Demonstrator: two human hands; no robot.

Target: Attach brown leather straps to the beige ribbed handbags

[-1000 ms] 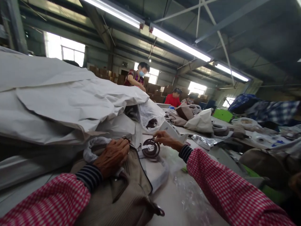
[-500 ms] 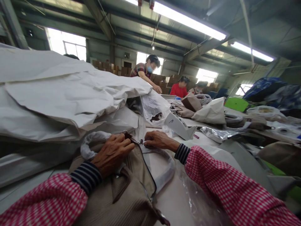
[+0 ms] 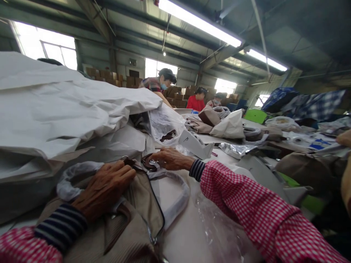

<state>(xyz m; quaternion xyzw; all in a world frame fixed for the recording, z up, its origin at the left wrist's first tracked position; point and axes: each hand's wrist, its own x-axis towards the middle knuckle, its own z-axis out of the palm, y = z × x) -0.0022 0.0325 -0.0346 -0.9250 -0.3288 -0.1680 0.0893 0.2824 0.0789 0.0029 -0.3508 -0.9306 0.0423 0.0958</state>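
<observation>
A taupe ribbed handbag point(image 3: 120, 237) lies in front of me with its zip opening partly spread. My left hand point(image 3: 105, 186) rests on its upper end, fingers curled over the edge beside a metal ring. Just to the right, my right hand point(image 3: 172, 159) is closed on a dark brown strap point(image 3: 148, 160) with a silver clasp, close to the bag's end. One bag handle point(image 3: 179, 202), wrapped in pale film, arcs over the tabletop; the other wrapped handle point(image 3: 65, 179) stands left of my left hand. My left fingertips are partly hidden.
Large white paper sheets point(image 3: 68, 113) heap up on the left. Ahead lie a clear bag with brown straps point(image 3: 166, 128) and a grey card piece point(image 3: 193, 144). Clear film point(image 3: 216, 226) lies by my right sleeve. Another person's hand point(image 3: 344, 138) enters at right; several co-workers are farther back.
The view has turned right, so things sit farther left. The brown strap and clasp at my right hand now show more clearly. Another person's hand has appeared at the right edge.
</observation>
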